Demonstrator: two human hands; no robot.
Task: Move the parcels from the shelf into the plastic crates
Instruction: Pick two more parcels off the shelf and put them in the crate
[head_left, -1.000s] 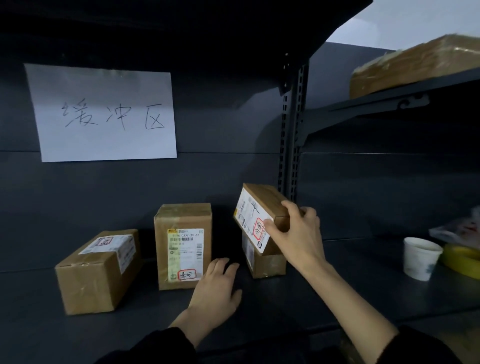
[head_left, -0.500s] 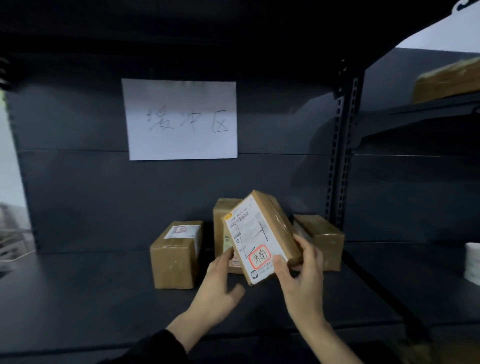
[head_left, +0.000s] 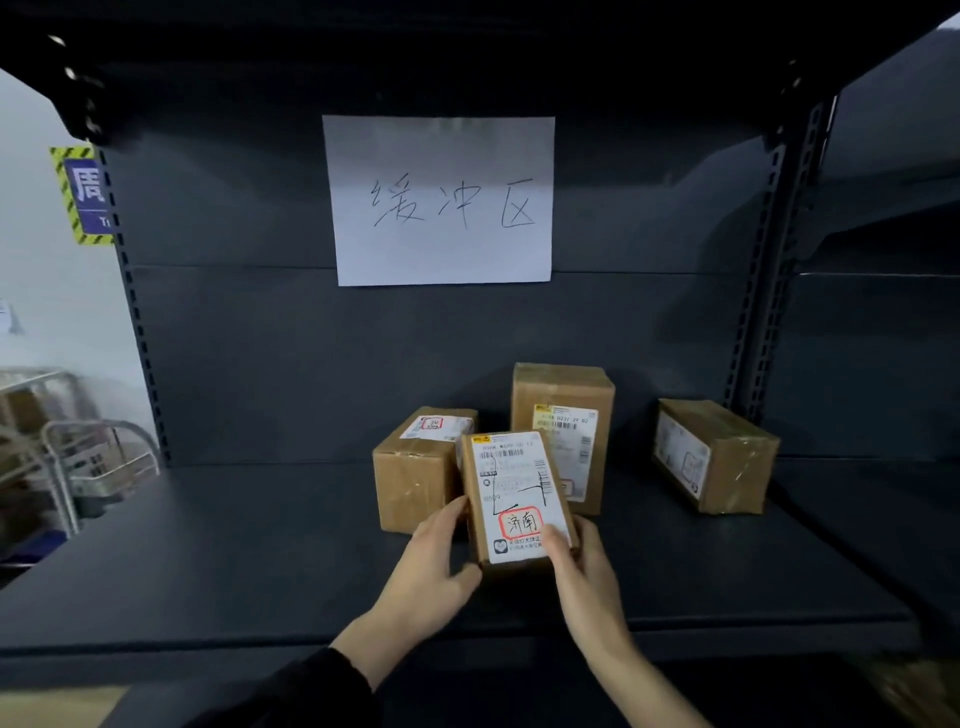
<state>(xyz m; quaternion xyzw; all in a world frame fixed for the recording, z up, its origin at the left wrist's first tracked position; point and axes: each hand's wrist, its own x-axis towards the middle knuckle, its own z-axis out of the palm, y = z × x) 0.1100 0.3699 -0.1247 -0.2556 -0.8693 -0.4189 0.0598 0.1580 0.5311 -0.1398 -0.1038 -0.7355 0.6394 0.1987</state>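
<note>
We hold a parcel (head_left: 517, 499) in both hands' grip, left hand (head_left: 431, 571) and right hand (head_left: 587, 577) closed on its sides. Three boxes (head_left: 563, 415) stand on the shelf (head_left: 208, 545) just behind.

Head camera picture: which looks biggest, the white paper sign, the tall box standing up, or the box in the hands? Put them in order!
1. White paper sign, clearly the largest.
2 and 3. Tall upright parcel and held parcel look about alike; the held one is nearer the camera, between the left hand and right hand, so I won't rank them.
</note>
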